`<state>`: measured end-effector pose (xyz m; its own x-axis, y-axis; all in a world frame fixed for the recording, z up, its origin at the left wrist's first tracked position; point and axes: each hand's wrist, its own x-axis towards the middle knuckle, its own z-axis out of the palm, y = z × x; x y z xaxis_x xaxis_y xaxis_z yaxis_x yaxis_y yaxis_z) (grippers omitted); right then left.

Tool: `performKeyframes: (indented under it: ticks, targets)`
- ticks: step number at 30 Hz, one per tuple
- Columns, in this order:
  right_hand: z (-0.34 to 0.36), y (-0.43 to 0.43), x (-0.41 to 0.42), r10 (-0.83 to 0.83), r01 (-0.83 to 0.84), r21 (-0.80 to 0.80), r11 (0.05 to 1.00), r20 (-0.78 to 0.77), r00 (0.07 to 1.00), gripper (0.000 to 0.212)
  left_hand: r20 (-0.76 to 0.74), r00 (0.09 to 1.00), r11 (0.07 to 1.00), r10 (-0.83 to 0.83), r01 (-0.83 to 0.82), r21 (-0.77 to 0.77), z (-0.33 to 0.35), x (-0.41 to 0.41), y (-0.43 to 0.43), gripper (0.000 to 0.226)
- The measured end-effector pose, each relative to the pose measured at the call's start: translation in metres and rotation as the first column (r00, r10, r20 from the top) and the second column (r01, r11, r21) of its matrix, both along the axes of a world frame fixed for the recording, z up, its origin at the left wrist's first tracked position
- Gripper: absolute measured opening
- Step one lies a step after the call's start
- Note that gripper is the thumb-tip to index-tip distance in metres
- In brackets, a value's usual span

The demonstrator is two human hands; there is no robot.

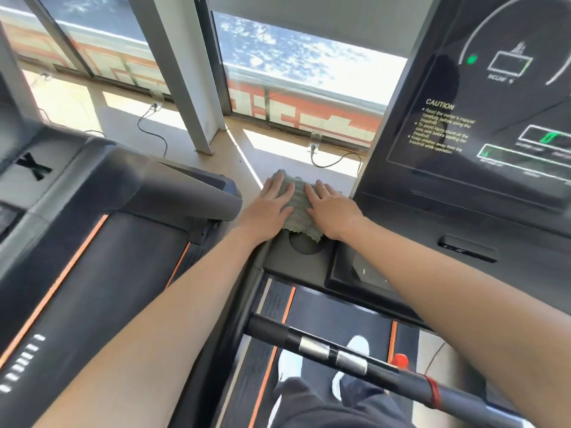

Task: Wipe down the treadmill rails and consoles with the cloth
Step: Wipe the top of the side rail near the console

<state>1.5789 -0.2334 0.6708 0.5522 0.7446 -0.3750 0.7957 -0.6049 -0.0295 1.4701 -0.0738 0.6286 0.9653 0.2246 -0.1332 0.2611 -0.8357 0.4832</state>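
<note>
Two hands press the cloth (298, 205) flat onto the far left corner of the console (296, 270), so the step in hand looks like the console wipe, at its left wing just beyond the round cup well (304, 244). The cloth lies crinkled, its near edge hanging over the rim of the well and its far edge at the console's far edge.

The left hand (272, 208) covers the cloth's left side and the right hand (332, 211) its right side, with a strip of cloth showing between them. The fingers (278, 185) of both lie straight and a little spread, palms down. None curl round or pinch the fabric. Both forearms reach forward almost straight and converge on the corner, wrists low.

The next move probably calls for sliding the cloth under steady downward pressure, back through the well toward the near edge, then right toward the screen (482, 125). Flat palms alone may let the cloth ruck or slip. Whether the rail (340, 356) along the near side has been wiped cannot be told.
</note>
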Motion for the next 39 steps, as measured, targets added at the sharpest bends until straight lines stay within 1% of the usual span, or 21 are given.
performKeyframes:
  ticks: [2, 5, 6, 8, 10, 12, 15, 17, 20, 23, 25, 27, 30, 33, 37, 39]
  targets:
    - [-0.003, -0.008, -0.004, 0.044, -0.043, -0.026, 0.999, 0.064, 0.997, 0.069, 0.008, 0.999, 0.999, -0.034, 0.034, 0.03, -0.003, -0.008, -0.003, 0.056]
    - [-0.006, -0.025, -0.013, 0.124, -0.12, -0.041, 0.992, 0.147, 0.981, 0.083, 0.038, 0.996, 0.993, -0.079, 0.076, 0.094, -0.005, -0.029, -0.009, 0.054]
    - [-0.006, -0.031, -0.018, 0.153, -0.147, -0.049, 0.988, 0.158, 0.976, 0.083, 0.052, 0.994, 0.987, -0.097, 0.089, 0.134, -0.005, -0.037, -0.012, 0.054]
    - [-0.004, -0.043, -0.031, 0.183, -0.179, -0.041, 0.983, 0.162, 0.97, 0.069, 0.036, 0.991, 0.971, -0.127, 0.117, 0.211, -0.004, -0.051, -0.018, 0.059]
    - [-0.004, -0.055, -0.046, 0.198, -0.195, -0.037, 0.98, 0.18, 0.963, 0.058, -0.004, 0.99, 0.961, -0.144, 0.141, 0.237, -0.004, -0.067, -0.025, 0.06]
    - [-0.006, -0.068, -0.062, 0.198, -0.189, -0.062, 0.98, 0.197, 0.96, 0.058, 0.004, 0.987, 0.955, -0.162, 0.155, 0.253, -0.003, -0.083, -0.034, 0.06]
    - [-0.009, -0.084, -0.088, 0.169, -0.162, -0.053, 0.985, 0.169, 0.971, 0.059, 0.018, 0.982, 0.924, -0.188, 0.17, 0.343, -0.007, -0.106, -0.047, 0.057]
    - [-0.012, -0.09, -0.103, 0.138, -0.14, 0.002, 0.99, 0.161, 0.977, 0.061, 0.041, 0.983, 0.914, -0.181, 0.152, 0.376, -0.009, -0.119, -0.054, 0.056]
    - [-0.017, -0.099, -0.127, 0.096, -0.12, 0.106, 0.987, 0.207, 0.974, 0.062, 0.058, 0.981, 0.914, -0.184, 0.149, 0.379, -0.013, -0.139, -0.062, 0.057]
    - [-0.02, -0.108, -0.15, 0.089, -0.124, 0.151, 0.981, 0.217, 0.972, 0.068, 0.1, 0.983, 0.948, -0.153, 0.117, 0.295, -0.011, -0.16, -0.068, 0.066]
    - [-0.02, -0.112, -0.164, 0.089, -0.126, 0.164, 0.978, 0.218, 0.972, 0.072, 0.12, 0.988, 0.975, -0.102, 0.075, 0.21, -0.006, -0.174, -0.072, 0.062]
    - [-0.021, -0.115, -0.176, 0.08, -0.115, 0.164, 0.98, 0.206, 0.975, 0.075, 0.146, 0.988, 0.982, -0.056, 0.028, 0.188, -0.005, -0.186, -0.077, 0.055]
    - [-0.026, -0.113, -0.186, 0.058, -0.088, 0.174, 0.981, 0.168, 0.984, 0.077, 0.143, 0.989, 0.985, 0.024, -0.049, 0.168, -0.004, -0.195, -0.083, 0.059]
    - [-0.027, -0.101, -0.185, 0.058, -0.085, 0.195, 0.977, 0.139, 0.989, 0.071, 0.132, 0.988, 0.988, 0.085, -0.101, 0.116, -0.006, -0.194, -0.081, 0.059]
    - [-0.028, -0.075, -0.171, 0.131, -0.141, 0.168, 0.976, 0.072, 0.989, 0.069, 0.085, 0.973, 0.976, 0.216, -0.212, -0.055, -0.002, -0.179, -0.069, 0.06]
    - [-0.027, -0.06, -0.159, 0.135, -0.14, 0.146, 0.979, 0.037, 0.99, 0.076, 0.045, 0.962, 0.951, 0.27, -0.259, -0.168, 0.004, -0.168, -0.06, 0.062]
